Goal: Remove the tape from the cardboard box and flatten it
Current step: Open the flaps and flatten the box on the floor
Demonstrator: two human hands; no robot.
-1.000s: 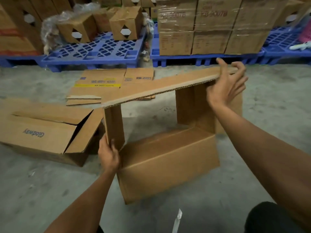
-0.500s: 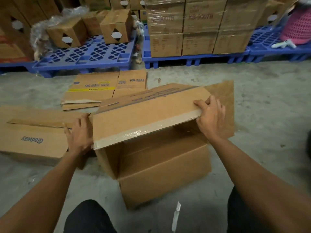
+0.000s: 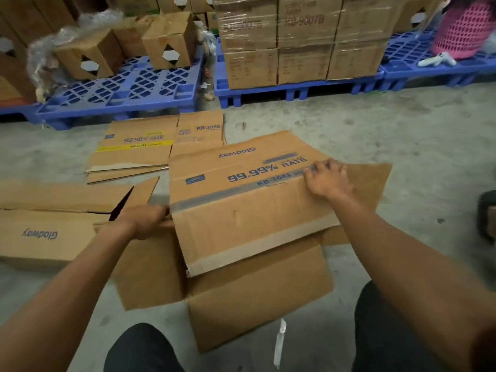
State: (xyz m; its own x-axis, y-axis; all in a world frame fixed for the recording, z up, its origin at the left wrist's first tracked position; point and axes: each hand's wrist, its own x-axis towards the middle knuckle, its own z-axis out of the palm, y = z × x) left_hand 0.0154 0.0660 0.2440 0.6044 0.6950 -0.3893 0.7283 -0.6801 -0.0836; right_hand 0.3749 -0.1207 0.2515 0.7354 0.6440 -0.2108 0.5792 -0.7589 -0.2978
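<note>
Head view. The cardboard box [image 3: 241, 218] fills the centre of the frame, lying collapsed on the concrete floor [image 3: 402, 146], its printed panel turned up and its open flaps spread toward the lower middle. It reads as nearly flat, though whether the layers lie fully together cannot be told from here.

The relation that matters is the strip of clear tape [image 3: 230, 193] along the fold between the printed panel and the plain flap below it. Its long axis runs from centre left, low, up toward centre right, so both hands sit at its two ends. The left hand [image 3: 146, 220] is at the box's left edge, right at the lower end of the strip; its fingers [image 3: 161, 210] are curled against the edge and seem to pinch it, but the blur keeps me from telling whether they hold tape or only cardboard. The right hand [image 3: 326, 178] rests on top of the panel at the strip's upper end, fingers [image 3: 312, 169] bent with the tips pressed down on the tape line, not closed around anything.

A second pale band [image 3: 257, 247] runs parallel lower down, along the flap's free edge; it may be tape or residue.

My judgement: the left hand is better placed to start a peel, pulling along the strip toward the right, while the right holds the panel down.

Other flattened boxes [image 3: 158, 143] lie in the upper left, before blue pallets [image 3: 120, 89].
</note>
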